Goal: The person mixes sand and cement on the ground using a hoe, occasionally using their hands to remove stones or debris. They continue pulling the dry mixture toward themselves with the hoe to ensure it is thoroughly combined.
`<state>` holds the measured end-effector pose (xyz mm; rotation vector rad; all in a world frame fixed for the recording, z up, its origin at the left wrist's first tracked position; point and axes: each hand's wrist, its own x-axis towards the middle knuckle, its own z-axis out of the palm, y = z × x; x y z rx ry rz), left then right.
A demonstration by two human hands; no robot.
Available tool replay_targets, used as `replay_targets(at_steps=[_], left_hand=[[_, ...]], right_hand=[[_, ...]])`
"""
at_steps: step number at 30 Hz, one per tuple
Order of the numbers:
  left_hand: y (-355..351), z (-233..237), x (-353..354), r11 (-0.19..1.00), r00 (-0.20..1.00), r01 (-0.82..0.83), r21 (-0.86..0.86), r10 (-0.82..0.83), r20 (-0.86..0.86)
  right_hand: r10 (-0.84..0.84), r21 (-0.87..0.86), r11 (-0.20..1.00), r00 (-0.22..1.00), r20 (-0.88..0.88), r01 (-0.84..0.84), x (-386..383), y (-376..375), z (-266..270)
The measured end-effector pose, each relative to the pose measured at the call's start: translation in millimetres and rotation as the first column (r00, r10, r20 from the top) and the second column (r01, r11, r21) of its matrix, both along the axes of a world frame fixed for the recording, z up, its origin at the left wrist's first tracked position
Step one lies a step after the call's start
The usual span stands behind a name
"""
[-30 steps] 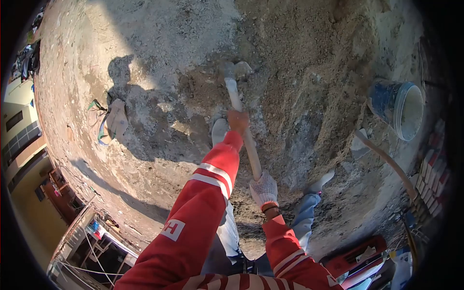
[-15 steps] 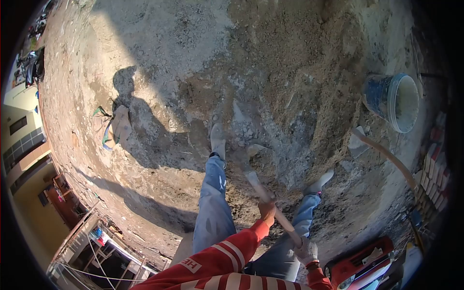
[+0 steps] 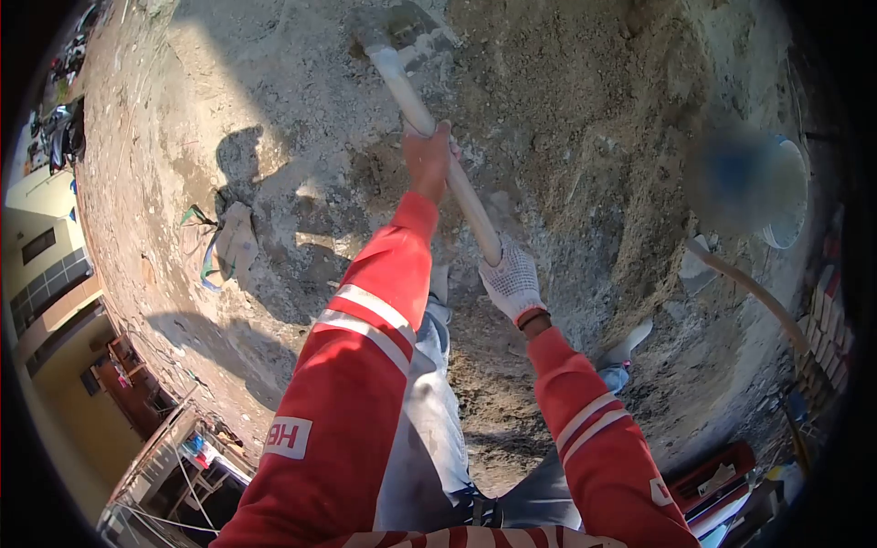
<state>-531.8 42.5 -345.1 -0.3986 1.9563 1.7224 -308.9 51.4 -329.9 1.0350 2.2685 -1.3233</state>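
Note:
A shovel (image 3: pixel 471 208) with a pale wooden handle reaches forward over the ground, its blade at the top of the head view, where grey soil surrounds it. My bare left hand (image 3: pixel 427 157) is closed around the middle of the handle. Lower down, my right hand (image 3: pixel 512 279) in a white knitted glove grips the handle's rear end. Both arms are stretched out in red sleeves. Loose grey-brown soil (image 3: pixel 548 119) lies around the blade and my feet. Blade details are partly blurred.
On the right stands a bucket (image 3: pixel 787 196), partly blurred, near a tool with a curved wooden handle (image 3: pixel 758 290). Stacked bricks (image 3: pixel 827 338) line the right edge, with a red object (image 3: pixel 713 479) below. A crumpled sack (image 3: pixel 234 242) lies left.
The shovel has swung forward and up in the view, its blade going from between my feet to the far soil. Both hands moved forward with it, still gripping the handle.

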Motion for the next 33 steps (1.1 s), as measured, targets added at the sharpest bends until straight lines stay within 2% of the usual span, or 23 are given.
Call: replay_targets(at_steps=[1,3,4,5,6,7,9,11,13,15,19,21,23,25,27,29,31,33], left_hand=[[5,-22,-30,0.998,0.998,0.062,-0.033,-0.062,-0.025],[10,-57,-63,0.989,0.99,0.132,-0.068,-0.134,-0.037],[11,-68,-72,0.971,0.975,0.222,-0.086,-0.221,0.024],[11,-76,-74,0.946,0.95,0.31,-0.098,-0.302,0.083],[8,-89,-72,0.945,0.949,0.312,-0.096,-0.305,0.085],[4,-102,-66,0.94,0.945,0.321,-0.113,-0.309,0.108],[4,-111,-49,0.935,0.939,0.332,-0.12,-0.316,0.137],[0,-85,-21,0.914,0.944,0.32,-0.25,-0.287,0.161],[-18,-108,5,0.932,0.944,0.307,-0.194,-0.272,0.188],[-22,-84,34,0.934,0.946,0.298,-0.196,-0.261,0.194],[-31,-72,90,0.906,0.951,0.288,-0.311,-0.231,0.207],[-37,-59,122,0.933,0.95,0.267,-0.24,-0.213,0.229],[-55,-64,164,0.953,0.902,0.257,-0.16,-0.177,0.394],[-54,-33,208,0.941,0.902,0.193,-0.279,-0.059,0.427],[-74,-21,248,0.921,0.886,0.269,-0.28,-0.124,0.446],[-80,-7,286,0.97,0.896,0.001,-0.244,0.107,0.431],[-103,-17,320,0.981,0.848,-0.099,-0.165,0.17,0.502],[-124,-18,361,0.941,0.606,-0.223,-0.254,0.338,0.721]], right_hand=[[-0.009,-0.002,1.0,0.997,-0.078,0.008,-37,5,-9],[-0.015,-0.011,1.0,0.997,-0.073,0.015,-94,12,-36],[-0.022,-0.016,1.0,0.998,-0.065,0.021,-112,13,-43],[-0.085,-0.084,0.993,0.996,0.011,0.086,-128,14,-47],[-0.14,-0.144,0.978,0.986,0.086,0.152,-137,15,-47],[-0.142,-0.14,0.978,0.986,0.089,0.153,-137,14,-43],[-0.083,-0.137,0.983,0.963,0.255,0.12,-122,9,-30],[-0.082,-0.121,0.986,0.968,0.238,0.114,-97,5,-22],[-0.072,-0.117,0.988,0.975,0.211,0.099,-70,-4,-12],[-0.071,-0.125,0.987,0.978,0.197,0.097,-44,-8,-1],[-0.058,-0.105,0.991,0.982,0.18,0.078,9,-13,25],[0.004,-0.112,0.993,0.935,0.355,0.038,33,-10,40],[-0.013,-0.124,0.99,0.932,0.362,0.062,69,-19,64],[0.027,-0.138,0.989,0.856,0.517,0.052,108,-23,79],[0.102,-0.162,0.987,0.823,0.559,-0.012,148,-24,115],[0.082,-0.119,0.993,0.833,0.547,-0.019,210,-37,133],[0.183,-0.201,0.977,0.777,0.603,-0.074,261,-29,171],[0.204,-0.182,0.976,0.791,0.577,-0.119,325,-19,205]])
